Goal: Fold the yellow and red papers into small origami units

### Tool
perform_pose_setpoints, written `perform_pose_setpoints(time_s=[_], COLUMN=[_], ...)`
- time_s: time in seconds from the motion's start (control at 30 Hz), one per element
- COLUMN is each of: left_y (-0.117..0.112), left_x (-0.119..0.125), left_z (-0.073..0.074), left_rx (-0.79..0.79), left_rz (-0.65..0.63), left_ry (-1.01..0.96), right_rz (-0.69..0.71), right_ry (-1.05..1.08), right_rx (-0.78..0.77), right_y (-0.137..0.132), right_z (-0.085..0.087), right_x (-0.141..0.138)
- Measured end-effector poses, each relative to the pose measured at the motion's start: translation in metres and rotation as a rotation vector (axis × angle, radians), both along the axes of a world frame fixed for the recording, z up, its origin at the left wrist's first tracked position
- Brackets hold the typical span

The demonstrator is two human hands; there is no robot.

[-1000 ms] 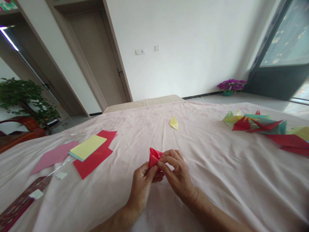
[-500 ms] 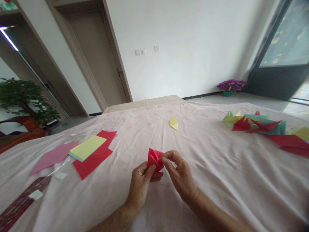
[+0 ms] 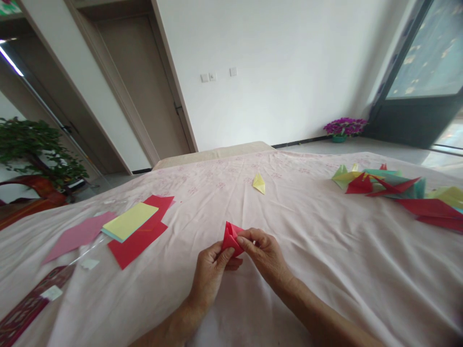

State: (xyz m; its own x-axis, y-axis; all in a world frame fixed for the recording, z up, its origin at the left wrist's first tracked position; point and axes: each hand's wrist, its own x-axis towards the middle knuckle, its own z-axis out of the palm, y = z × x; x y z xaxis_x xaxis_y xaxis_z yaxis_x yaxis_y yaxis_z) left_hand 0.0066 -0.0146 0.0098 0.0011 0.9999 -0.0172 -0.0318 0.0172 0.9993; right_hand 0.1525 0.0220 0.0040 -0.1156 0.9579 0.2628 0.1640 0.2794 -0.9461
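Note:
Both my hands hold a small folded piece of red paper (image 3: 230,236) just above the pink bedsheet (image 3: 325,250). My left hand (image 3: 211,272) grips it from below with thumb and fingers closed. My right hand (image 3: 263,258) pinches its right edge with fingers curled. A small yellow folded paper (image 3: 259,183) lies farther back on the sheet.
To the left lie flat sheets: yellow on red paper (image 3: 139,231) and a pink sheet (image 3: 77,235), plus a dark red patterned strip (image 3: 25,308). A pile of folded red, green and yellow papers (image 3: 390,190) lies at the right. A door, a potted plant and purple flowers stand beyond.
My right fingers shifted slightly along the red paper's edge and closed more tightly on it; both hands stay at the same spot.

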Motion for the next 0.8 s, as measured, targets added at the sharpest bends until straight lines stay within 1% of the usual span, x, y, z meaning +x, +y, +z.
perform_pose_setpoints(time_s=[0.1,0.23,0.3,0.4,0.5,0.6,0.7,0.8], left_y=[0.001,0.001,0.001,0.001,0.001,0.001,0.002,0.003], left_x=[0.0,0.0,0.0,0.0,-0.001,-0.001,-0.002,-0.003], left_z=[0.0,-0.002,-0.003,-0.002,-0.001,0.0,-0.002,-0.004], left_rx=[0.02,0.023,0.021,0.015,0.006,-0.006,-0.009,-0.003], left_rz=[-0.002,-0.01,-0.01,0.001,0.016,0.018,0.005,-0.018], left_ry=[0.027,0.062,0.09,0.13,0.153,0.163,0.176,0.192], right_rz=[0.011,-0.036,-0.044,-0.02,0.024,0.073,0.083,0.108], right_ry=[-0.003,-0.046,-0.042,0.011,0.072,0.072,0.041,0.077], right_rx=[-0.009,0.038,0.018,-0.043,-0.053,-0.055,-0.06,-0.1], right_y=[-0.001,-0.003,-0.003,-0.002,-0.001,-0.001,-0.002,-0.001], right_z=[0.002,0.006,0.006,0.003,0.003,0.007,0.013,0.017], right_x=[0.001,0.002,0.003,0.003,0.003,0.004,0.005,0.007])
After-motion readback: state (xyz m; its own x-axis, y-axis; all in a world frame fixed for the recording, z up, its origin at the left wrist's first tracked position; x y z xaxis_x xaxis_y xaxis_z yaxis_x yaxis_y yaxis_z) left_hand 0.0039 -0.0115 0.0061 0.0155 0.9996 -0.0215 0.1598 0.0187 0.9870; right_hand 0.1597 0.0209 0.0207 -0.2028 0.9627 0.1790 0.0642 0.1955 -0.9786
